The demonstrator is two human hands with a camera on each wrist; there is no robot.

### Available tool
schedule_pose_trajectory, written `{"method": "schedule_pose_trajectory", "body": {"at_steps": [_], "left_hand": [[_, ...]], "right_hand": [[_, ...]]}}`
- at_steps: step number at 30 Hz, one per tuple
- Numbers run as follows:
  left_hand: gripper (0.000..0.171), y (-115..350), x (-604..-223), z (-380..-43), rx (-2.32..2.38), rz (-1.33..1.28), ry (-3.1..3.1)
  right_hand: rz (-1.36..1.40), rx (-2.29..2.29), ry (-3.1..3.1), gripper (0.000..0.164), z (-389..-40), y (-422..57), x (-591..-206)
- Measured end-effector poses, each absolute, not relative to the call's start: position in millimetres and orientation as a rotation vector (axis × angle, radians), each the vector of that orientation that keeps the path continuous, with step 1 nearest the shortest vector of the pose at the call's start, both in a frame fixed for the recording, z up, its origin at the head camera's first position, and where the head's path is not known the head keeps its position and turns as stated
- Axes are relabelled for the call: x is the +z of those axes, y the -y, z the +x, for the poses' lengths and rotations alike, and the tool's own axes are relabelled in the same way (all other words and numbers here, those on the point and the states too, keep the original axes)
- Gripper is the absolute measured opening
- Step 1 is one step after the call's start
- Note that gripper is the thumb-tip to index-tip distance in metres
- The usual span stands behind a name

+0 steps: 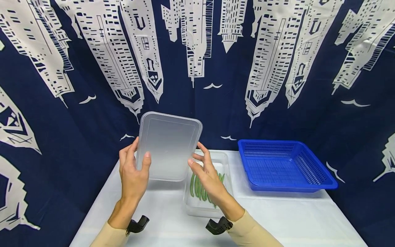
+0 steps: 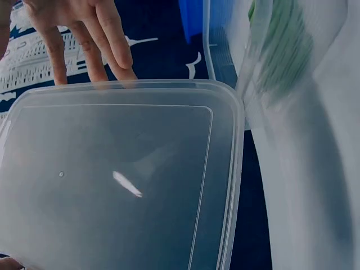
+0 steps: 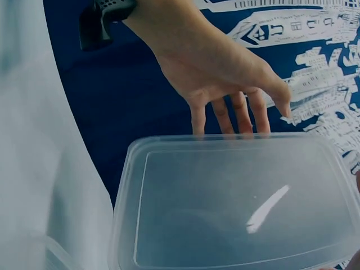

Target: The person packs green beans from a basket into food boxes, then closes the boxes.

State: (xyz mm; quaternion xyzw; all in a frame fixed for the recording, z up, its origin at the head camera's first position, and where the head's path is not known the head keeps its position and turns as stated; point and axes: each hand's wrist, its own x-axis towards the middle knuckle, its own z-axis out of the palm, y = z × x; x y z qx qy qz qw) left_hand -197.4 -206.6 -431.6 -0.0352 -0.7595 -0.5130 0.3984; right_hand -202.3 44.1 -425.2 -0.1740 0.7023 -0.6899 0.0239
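Note:
A translucent plastic lid (image 1: 169, 147) is held up at a tilt above the table, between both hands. My left hand (image 1: 133, 178) holds its left edge, thumb on the near side and fingers at the edge. At the opposite edge, my right hand (image 1: 210, 175) grips with thumb and fingertips. In the right wrist view the left hand (image 3: 219, 84) reaches behind the lid (image 3: 236, 197). Below and partly behind the right hand stands a clear plastic container (image 1: 205, 211) with several slender green beans (image 1: 197, 187) lying side by side in it.
A blue plastic basket (image 1: 293, 187) with slotted walls stands on the right of the white-covered table (image 1: 166, 212). Behind the table hangs a dark blue curtain (image 1: 210, 113) printed with white buildings. A black wrist camera (image 1: 219, 225) sits on the right wrist.

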Motion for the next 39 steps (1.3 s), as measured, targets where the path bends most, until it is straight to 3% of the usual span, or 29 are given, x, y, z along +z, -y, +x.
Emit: {"method": "schedule_pose_trajectory", "body": {"at_steps": [19,27,31,36,39], "left_hand": [[0.058,184.4,-431.2,-197.6,-1.452,-0.149,2.188],[0.056,172.6,-438.4,-198.2,-1.527,-0.200,2.297],[0.052,166.3,-444.9,-200.3,-1.527,-0.259,2.315],[0.057,161.4,-457.7,-204.7,-1.555,-0.338,2.366],[0.059,160.3,-467.1,-206.8,-1.572,-0.389,2.412]], "right_hand": [[-0.488,-2.294,-2.183,0.061,-208.2,-93.4,-430.3],[-0.469,-2.285,-2.272,0.075,-206.7,-106.2,-441.4],[-0.415,-2.293,-2.317,0.062,-208.7,-113.9,-445.0],[-0.406,-2.276,-2.310,0.034,-207.3,-124.5,-454.1],[-0.441,-2.263,-2.293,0.035,-204.6,-130.6,-461.9]]}}
